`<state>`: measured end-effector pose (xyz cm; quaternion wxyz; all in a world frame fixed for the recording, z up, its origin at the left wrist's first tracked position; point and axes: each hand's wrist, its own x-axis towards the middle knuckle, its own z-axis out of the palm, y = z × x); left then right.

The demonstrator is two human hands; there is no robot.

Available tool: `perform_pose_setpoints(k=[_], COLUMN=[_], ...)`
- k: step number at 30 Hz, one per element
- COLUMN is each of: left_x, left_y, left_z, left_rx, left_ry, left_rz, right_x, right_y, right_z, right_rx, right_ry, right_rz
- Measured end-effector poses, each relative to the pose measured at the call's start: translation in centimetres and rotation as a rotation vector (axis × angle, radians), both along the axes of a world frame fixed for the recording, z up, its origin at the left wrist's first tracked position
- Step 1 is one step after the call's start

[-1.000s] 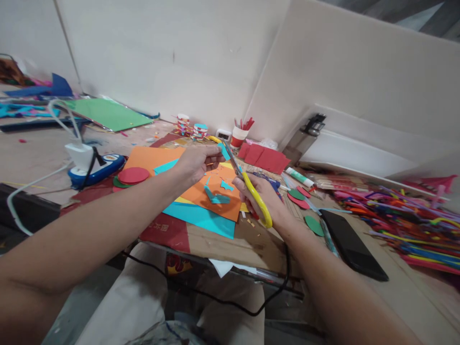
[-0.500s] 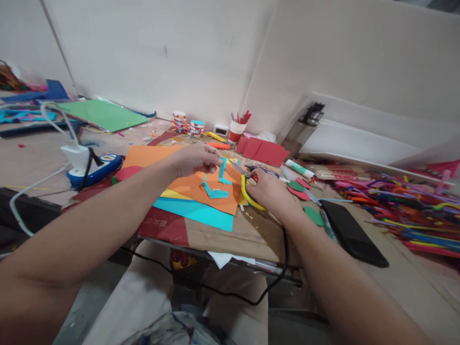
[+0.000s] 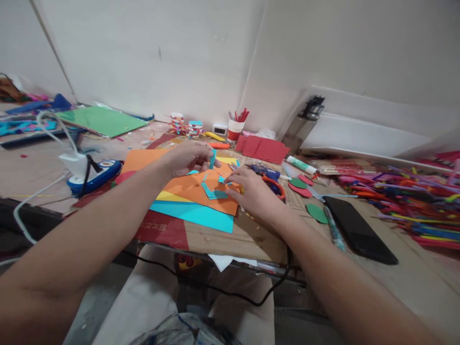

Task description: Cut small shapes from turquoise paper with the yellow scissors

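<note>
My left hand is closed over the orange paper, pinching a narrow strip of blue paper upright between its fingertips. My right hand reaches in from the right, fingers stretched and apart, by a small blue paper piece. Below that lie several angled blue paper cut-outs on the orange sheet. Just behind my right hand is an orange scissors handle; the scissors' middle is hidden by the hand. Yellow and blue sheets stick out beneath the orange one.
A red-and-white cup of sticks, red paper and a dark bottle stand at the back. On the right are a black phone, a glue stick and pipe cleaners. A blue power strip lies left.
My right hand has let go of the scissors and moved left to the blue pieces. My left hand has lifted the blue strip slightly and moved left with it.
</note>
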<state>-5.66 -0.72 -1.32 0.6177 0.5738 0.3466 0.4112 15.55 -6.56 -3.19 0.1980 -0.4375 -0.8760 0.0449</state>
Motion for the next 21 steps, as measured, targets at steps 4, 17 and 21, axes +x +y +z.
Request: perform_pose_setpoints(k=[4, 17, 21], left_x=[0.1, -0.8, -0.5], left_y=[0.2, 1.0, 0.6], left_z=[-0.2, -1.0, -0.6], left_rx=[-0.023, -0.091, -0.082], left_ry=[-0.036, -0.025, -0.037], left_rz=[0.021, 0.06, 0.129], right_x=[-0.9, -0.4, -0.4], right_y=[-0.6, 0.0, -0.3], right_z=[-0.2, -0.6, -0.7], right_rx=[-0.081, -0.117, -0.155], right_ry=[-0.088, 0.198, 0.156], right_rz=[0.035, -0.063, -0.023])
